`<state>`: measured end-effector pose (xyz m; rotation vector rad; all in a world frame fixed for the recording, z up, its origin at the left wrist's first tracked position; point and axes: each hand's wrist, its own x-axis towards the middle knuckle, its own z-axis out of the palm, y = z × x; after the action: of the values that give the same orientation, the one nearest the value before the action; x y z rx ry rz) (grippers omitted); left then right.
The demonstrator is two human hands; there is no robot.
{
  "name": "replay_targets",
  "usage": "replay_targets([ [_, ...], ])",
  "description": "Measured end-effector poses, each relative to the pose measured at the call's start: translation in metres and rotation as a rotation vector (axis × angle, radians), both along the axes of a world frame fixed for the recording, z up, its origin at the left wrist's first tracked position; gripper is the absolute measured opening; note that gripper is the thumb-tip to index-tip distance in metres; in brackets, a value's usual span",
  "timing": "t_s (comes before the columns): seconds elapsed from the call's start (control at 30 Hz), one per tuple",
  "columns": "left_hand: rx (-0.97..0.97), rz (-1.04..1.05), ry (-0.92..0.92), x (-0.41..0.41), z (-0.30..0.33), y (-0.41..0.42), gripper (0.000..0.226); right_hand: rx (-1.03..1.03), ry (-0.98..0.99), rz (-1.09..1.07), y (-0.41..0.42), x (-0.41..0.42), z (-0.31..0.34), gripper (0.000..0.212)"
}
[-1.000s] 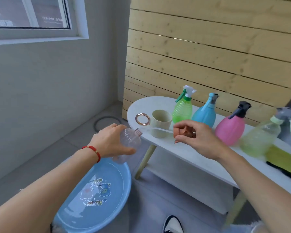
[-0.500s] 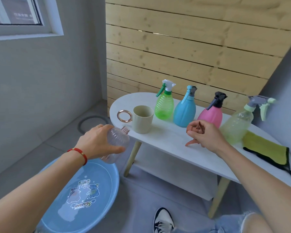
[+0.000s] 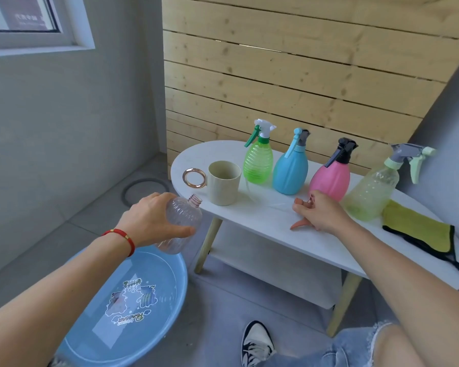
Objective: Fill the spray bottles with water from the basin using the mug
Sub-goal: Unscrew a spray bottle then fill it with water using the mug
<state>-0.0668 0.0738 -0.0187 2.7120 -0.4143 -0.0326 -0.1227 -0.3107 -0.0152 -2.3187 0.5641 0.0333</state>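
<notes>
My left hand [image 3: 154, 221] grips a clear, uncapped, empty bottle [image 3: 182, 222], tilted, above the blue water basin [image 3: 154, 263] on the floor. My right hand [image 3: 322, 214] rests on the white table [image 3: 263, 221], holding the orange spray head [image 3: 300, 222] with its thin tube lying on the tabletop. A beige mug [image 3: 223, 185] with a gold ring handle stands at the table's left end. Behind it stand a green spray bottle [image 3: 257, 160], a blue one [image 3: 290, 169], a pink one [image 3: 330, 178] and a pale yellow one [image 3: 372, 192], all capped.
A yellow-green cloth [image 3: 419, 233] lies at the table's right end. A wooden slat wall backs the table; a grey wall is on the left. A round floor drain [image 3: 145, 188] sits behind the basin. My shoe [image 3: 256, 343] and knee are below.
My right hand has carried the spray head to the right and lowered it onto the tabletop in front of the pink bottle. The left hand still holds the clear bottle over the basin.
</notes>
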Motion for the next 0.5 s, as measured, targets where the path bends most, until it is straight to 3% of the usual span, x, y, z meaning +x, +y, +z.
replay_targets([
  [0.3,-0.03,-0.026,0.012,-0.002,0.002,0.007,0.088,-0.732,0.174,0.05,0.02,-0.002,0.007,0.032],
  [0.37,-0.052,-0.017,0.009,-0.001,0.004,0.01,0.086,-0.904,0.102,0.066,0.035,-0.004,0.018,0.028],
  [0.43,-0.07,0.005,0.019,0.001,0.005,0.014,0.086,-0.821,-0.142,0.148,0.063,-0.002,0.026,0.022],
  [0.5,-0.07,0.039,0.031,0.004,0.005,0.019,0.085,-0.491,-0.357,0.319,0.106,0.003,0.032,0.017],
])
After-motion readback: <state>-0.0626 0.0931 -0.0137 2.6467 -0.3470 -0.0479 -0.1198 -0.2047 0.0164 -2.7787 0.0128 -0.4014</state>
